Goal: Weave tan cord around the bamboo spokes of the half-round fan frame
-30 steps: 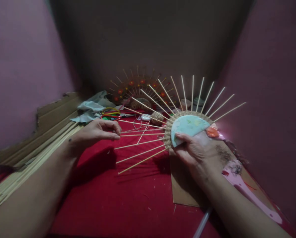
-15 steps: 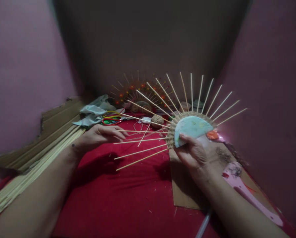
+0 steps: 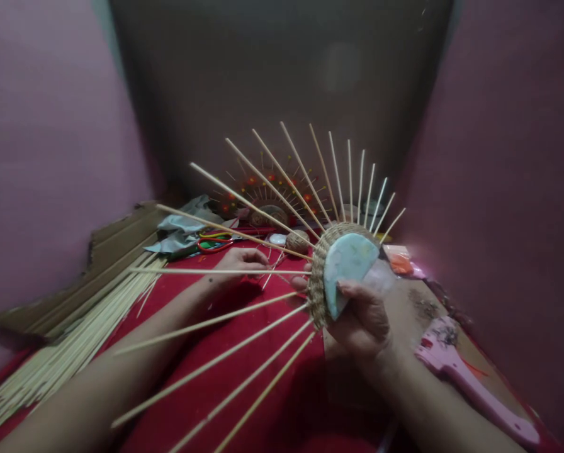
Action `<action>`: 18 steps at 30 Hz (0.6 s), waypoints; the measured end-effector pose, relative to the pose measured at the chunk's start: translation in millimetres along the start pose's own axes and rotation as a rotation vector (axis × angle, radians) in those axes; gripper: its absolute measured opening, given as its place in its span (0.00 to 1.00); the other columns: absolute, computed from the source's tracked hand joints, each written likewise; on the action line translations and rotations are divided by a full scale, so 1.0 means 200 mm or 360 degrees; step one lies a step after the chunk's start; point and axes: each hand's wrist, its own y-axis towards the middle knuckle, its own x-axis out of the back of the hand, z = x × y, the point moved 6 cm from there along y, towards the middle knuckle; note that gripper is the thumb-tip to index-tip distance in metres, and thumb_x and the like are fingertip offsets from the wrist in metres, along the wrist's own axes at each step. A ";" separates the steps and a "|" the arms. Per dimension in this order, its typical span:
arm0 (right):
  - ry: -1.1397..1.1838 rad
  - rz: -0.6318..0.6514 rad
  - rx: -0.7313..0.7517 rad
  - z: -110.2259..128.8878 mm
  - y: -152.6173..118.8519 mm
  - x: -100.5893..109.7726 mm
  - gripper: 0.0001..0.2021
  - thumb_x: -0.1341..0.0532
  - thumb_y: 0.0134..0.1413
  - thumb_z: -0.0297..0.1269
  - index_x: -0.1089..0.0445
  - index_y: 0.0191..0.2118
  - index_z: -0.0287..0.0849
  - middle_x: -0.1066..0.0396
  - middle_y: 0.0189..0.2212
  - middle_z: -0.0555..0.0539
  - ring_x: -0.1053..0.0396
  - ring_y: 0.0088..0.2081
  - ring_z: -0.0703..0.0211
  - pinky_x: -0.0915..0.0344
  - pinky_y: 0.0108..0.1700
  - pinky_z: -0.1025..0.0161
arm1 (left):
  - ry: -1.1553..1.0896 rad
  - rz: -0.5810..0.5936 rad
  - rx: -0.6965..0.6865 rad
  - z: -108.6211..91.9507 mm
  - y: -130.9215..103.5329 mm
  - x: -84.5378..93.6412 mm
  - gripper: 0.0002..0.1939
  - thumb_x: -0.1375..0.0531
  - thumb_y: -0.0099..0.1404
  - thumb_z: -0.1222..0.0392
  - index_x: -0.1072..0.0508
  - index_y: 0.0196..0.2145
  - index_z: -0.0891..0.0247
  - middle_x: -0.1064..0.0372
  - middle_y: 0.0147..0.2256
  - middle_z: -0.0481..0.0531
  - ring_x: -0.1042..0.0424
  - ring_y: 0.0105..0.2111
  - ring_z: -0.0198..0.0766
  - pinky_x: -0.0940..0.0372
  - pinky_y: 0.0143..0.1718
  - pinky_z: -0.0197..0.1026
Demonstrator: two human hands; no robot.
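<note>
My right hand (image 3: pixel 364 318) grips a woven half-round piece (image 3: pixel 318 277) by its pale blue half-disc (image 3: pixel 350 261), thumb on the front face and fingers behind. Long thin sticks (image 3: pixel 253 207) fan out from its woven twine edge, upward and to the left. Behind the left-hand sticks is my left hand (image 3: pixel 244 261), its fingers pinched together at a thin strand of twine (image 3: pixel 276 263). That strand runs toward the woven edge. A ball of twine (image 3: pixel 298 241) lies just beyond.
Loose sticks (image 3: pixel 74 340) and cardboard (image 3: pixel 121 242) lie at left. Scissors (image 3: pixel 214 241) and cloth (image 3: pixel 182 226) are further back, near a flower-decorated fan piece (image 3: pixel 267 189). A pink glue gun (image 3: pixel 475 384) rests at right on the red-covered surface (image 3: pixel 272 352).
The woven piece has turned and tilted, its left sticks now nearer the camera. My left hand has moved right, behind the sticks, and its fingers have closed.
</note>
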 end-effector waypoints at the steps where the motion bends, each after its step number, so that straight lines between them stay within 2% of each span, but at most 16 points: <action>1: -0.0021 0.0034 -0.0027 0.01 -0.01 -0.01 0.12 0.41 0.35 0.30 0.29 0.32 0.41 0.23 0.30 0.46 0.26 0.34 0.55 0.31 0.40 0.58 | -0.0015 -0.0051 -0.0044 -0.01 0.05 0.00 0.08 0.35 0.46 0.63 0.27 0.26 0.67 0.31 0.22 0.48 0.34 0.22 0.32 0.40 0.23 0.33; 5: -0.0034 0.0184 -0.0021 0.06 -0.01 -0.02 0.13 0.42 0.33 0.32 0.28 0.32 0.40 0.23 0.28 0.45 0.26 0.34 0.56 0.32 0.41 0.60 | -0.0093 -0.0118 -0.0048 -0.03 0.28 0.03 0.05 0.36 0.47 0.64 0.29 0.23 0.68 0.34 0.17 0.48 0.38 0.16 0.30 0.43 0.18 0.33; 8: -0.0036 0.0149 0.0039 0.08 0.02 0.01 0.16 0.42 0.32 0.31 0.28 0.34 0.41 0.23 0.27 0.47 0.26 0.32 0.56 0.32 0.42 0.56 | -0.0227 -0.0117 -0.0116 -0.16 0.46 0.06 0.05 0.39 0.53 0.64 0.30 0.24 0.70 0.34 0.17 0.51 0.35 0.17 0.32 0.39 0.21 0.36; 11: -0.0042 0.0025 0.0099 0.11 0.05 0.08 0.17 0.42 0.31 0.30 0.27 0.35 0.43 0.23 0.27 0.48 0.26 0.32 0.54 0.33 0.44 0.54 | -0.0350 -0.0107 -0.0294 -0.39 0.62 0.06 0.04 0.41 0.57 0.66 0.30 0.28 0.72 0.31 0.22 0.53 0.31 0.22 0.33 0.35 0.28 0.38; 14: -0.0018 -0.0026 0.0183 0.14 0.06 0.13 0.15 0.42 0.32 0.29 0.27 0.33 0.42 0.23 0.28 0.49 0.26 0.33 0.57 0.32 0.44 0.58 | -0.0425 -0.0121 -0.0505 -0.66 0.73 0.05 0.03 0.42 0.59 0.67 0.30 0.32 0.71 0.30 0.25 0.52 0.29 0.25 0.32 0.34 0.34 0.40; 15: -0.0015 -0.0011 0.0194 0.15 0.06 0.14 0.15 0.42 0.33 0.29 0.26 0.33 0.42 0.22 0.28 0.49 0.26 0.33 0.58 0.32 0.43 0.60 | -0.0453 -0.0150 -0.0616 -0.75 0.74 0.06 0.03 0.42 0.59 0.67 0.30 0.32 0.70 0.30 0.26 0.51 0.29 0.26 0.32 0.34 0.36 0.41; 16: -0.0014 0.0013 0.0198 0.15 0.07 0.14 0.14 0.42 0.33 0.29 0.26 0.32 0.41 0.22 0.28 0.48 0.26 0.33 0.58 0.32 0.42 0.61 | -0.0452 -0.0189 -0.0827 -0.85 0.73 0.07 0.03 0.42 0.59 0.68 0.30 0.33 0.70 0.30 0.27 0.51 0.29 0.27 0.33 0.34 0.37 0.43; 18: -0.0014 0.0053 0.0194 0.16 0.07 0.15 0.14 0.42 0.33 0.30 0.26 0.32 0.39 0.22 0.29 0.46 0.26 0.34 0.59 0.31 0.42 0.63 | -0.0428 -0.0268 -0.1207 -1.02 0.65 0.12 0.04 0.41 0.58 0.68 0.29 0.33 0.70 0.30 0.28 0.51 0.29 0.28 0.33 0.34 0.40 0.45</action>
